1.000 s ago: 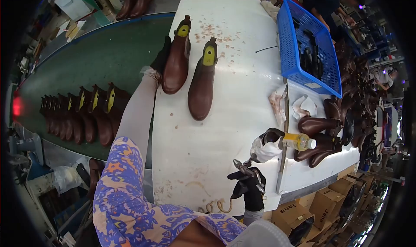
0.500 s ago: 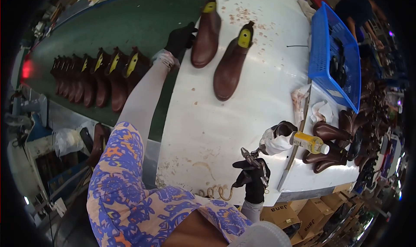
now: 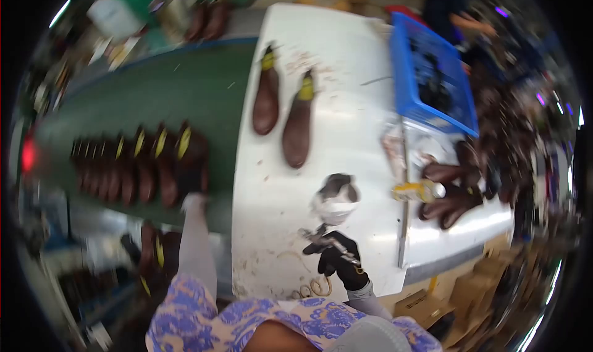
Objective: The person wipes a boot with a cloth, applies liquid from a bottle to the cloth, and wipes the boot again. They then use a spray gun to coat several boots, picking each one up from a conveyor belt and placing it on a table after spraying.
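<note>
My left hand (image 3: 193, 178), in a black glove, is at the nearest brown boot (image 3: 196, 147) of a row on the green surface (image 3: 167, 99); its fingers blur into the dark boot. My right hand (image 3: 347, 262), also gloved in black, grips a metal spray gun (image 3: 320, 241) over the white table (image 3: 265, 228). Just beyond the gun is a dark cup (image 3: 340, 186) wrapped in white cloth (image 3: 333, 211). Two brown boots with yellow patches, a left one (image 3: 266, 108) and a right one (image 3: 297, 133), lie farther back on the table.
A blue basket (image 3: 404, 74) holds dark items at the table's right. Near it are a bottle of yellow liquid (image 3: 412, 192) and a pile of brown boots (image 3: 454, 204). A coiled hose (image 3: 315, 287) lies at the near edge. A person (image 3: 445, 9) stands behind the basket.
My left hand has moved from beside the table boots to the near end of the row. My right hand, gun and wrapped cup have shifted left. The view has shifted too.
</note>
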A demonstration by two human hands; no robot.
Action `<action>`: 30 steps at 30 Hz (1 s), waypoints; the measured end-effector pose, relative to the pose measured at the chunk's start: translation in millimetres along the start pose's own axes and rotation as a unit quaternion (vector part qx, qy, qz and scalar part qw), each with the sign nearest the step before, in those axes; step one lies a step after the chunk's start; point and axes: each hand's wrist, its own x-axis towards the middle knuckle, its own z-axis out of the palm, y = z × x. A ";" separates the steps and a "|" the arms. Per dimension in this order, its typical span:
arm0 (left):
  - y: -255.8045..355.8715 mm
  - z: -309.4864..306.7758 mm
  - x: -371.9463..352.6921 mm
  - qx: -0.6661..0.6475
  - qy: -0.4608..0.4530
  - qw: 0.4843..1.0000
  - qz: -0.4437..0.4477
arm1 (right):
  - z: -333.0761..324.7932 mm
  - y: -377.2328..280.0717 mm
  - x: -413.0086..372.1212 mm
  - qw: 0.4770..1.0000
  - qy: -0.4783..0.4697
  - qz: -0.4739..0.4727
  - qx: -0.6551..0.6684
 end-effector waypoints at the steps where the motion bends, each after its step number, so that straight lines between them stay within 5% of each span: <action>1: 2.3 -3.2 27.8 -0.041 0.004 0.999 -0.027 | 1.7 -6.9 -3.3 1.000 -0.021 0.007 0.022; 7: 3.2 -58.8 87.5 -0.377 0.026 0.899 -0.221 | 6.8 3.3 -29.2 0.995 -0.060 -0.084 0.004; 12: 15.4 -125.0 35.9 -0.724 -0.093 0.611 -0.306 | 18.5 15.6 -53.8 0.986 -0.084 -0.143 0.012; 17: 11.7 -196.1 -58.8 -0.816 -0.076 0.473 -0.323 | 54.1 5.3 -75.6 0.978 -0.148 -0.132 -0.068; 25: -34.7 -318.8 -263.3 -0.858 0.102 0.375 -0.336 | 145.7 5.6 -109.3 0.943 -0.292 -0.086 -0.136; 29: -42.1 -375.0 -362.9 -0.809 0.250 0.396 -0.355 | 174.6 20.8 -124.0 0.850 -0.433 -0.160 -0.254; 30: 7.3 -390.6 -368.3 -0.785 0.281 0.417 -0.361 | 111.0 -0.7 -113.9 0.830 -0.473 -0.170 -0.241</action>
